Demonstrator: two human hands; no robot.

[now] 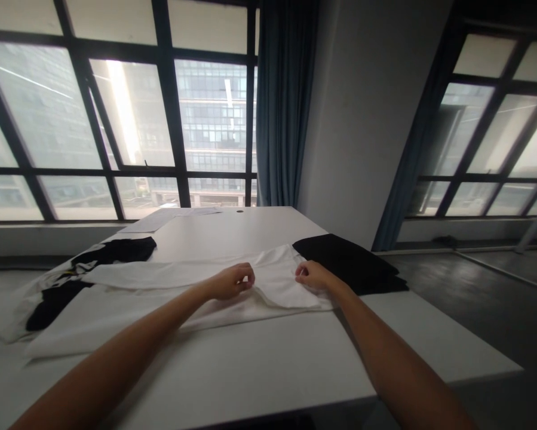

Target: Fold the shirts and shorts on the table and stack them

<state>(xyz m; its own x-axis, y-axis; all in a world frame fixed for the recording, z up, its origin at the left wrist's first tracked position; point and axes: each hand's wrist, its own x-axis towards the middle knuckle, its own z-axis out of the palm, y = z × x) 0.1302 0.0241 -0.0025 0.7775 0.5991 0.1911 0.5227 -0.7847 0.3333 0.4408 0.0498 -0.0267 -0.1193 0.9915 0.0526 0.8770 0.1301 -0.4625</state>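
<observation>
A pair of white trousers (134, 310) lies lengthwise across the white table (272, 364), its two legs spread toward the left. My left hand (233, 282) is over the middle of the garment, fingers curled in a pinch on a raised fold of the cloth. At the wider right end, my right hand (313, 276) has its thumb and fingertips pressed together on the fabric. Between my hands the cloth is slightly lifted and creased. Close beyond my right hand sits a folded black cloth pile (346, 263).
Crumpled black and white clothing (111, 251) lies at the table's left side. Sheets of paper (154, 222) rest near the far left edge. Behind the table are windows (212, 119), a blue curtain (281, 113) and a pillar (362, 119).
</observation>
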